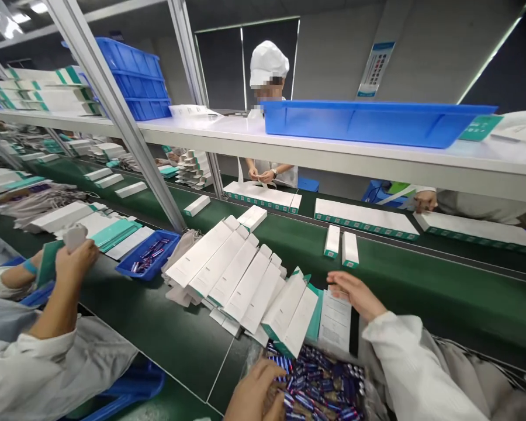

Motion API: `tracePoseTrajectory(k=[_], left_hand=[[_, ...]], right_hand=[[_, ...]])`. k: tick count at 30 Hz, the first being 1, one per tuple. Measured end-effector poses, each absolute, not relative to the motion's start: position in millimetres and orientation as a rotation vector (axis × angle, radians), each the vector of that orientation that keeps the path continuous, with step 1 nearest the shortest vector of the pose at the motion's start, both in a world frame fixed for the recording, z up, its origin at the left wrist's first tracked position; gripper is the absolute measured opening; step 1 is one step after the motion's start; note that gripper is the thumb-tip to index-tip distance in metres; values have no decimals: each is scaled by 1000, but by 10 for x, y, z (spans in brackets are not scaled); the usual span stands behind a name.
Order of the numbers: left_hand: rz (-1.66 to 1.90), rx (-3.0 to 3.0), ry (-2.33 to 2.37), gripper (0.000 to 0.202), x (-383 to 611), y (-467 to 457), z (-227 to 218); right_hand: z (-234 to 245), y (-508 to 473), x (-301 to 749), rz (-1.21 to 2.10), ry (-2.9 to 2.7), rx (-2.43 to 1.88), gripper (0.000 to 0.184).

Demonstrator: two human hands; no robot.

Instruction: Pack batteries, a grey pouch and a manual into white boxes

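Note:
My left hand (254, 393) reaches into a clear bag of blue batteries (322, 389) at the near edge, its fingers curled down around some of them. My right hand (354, 293), in a white sleeve, lies with its fingers stretched out on the top edge of a white printed leaflet (335, 320). Just left of the leaflet, a fan of flat white cartons with teal ends (241, 280) lies overlapped on the green conveyor belt (421, 286).
A co-worker's hand (75, 257) at the left holds a small white piece near a blue tray of batteries (148, 255). Two small boxes (341, 241) stand on the belt. Rows of white boxes (366, 218) line the far side, where another person (268, 88) works. A blue bin (368, 121) sits on the shelf.

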State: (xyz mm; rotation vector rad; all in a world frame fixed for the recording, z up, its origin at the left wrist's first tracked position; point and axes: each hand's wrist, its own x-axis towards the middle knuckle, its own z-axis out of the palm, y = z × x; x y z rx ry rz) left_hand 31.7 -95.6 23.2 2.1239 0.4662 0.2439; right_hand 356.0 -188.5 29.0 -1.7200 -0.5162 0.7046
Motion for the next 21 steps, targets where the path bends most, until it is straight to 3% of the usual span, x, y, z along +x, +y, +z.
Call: tracePoseTrajectory(k=[4,7,10,15,21], left_hand=[[192,2311,344,28,496,-920,438],[203,2420,231,27,560,-970,483],[222,2501,119,28,583,-1035,443],[240,2739,-4,36,628,-1053,370],[276,2841,73,42,592,-964,287]], right_hand=[[85,-2382,3055,753,-594,-1782,47],[-107,-2521,2875,663,-616,-1887,43],[-224,-2353,2885,546,-675,-2004,33],[-240,-1809,3132,438,-718,-2210,39],[-197,-1510,3256,490,-698,-2268,33]])
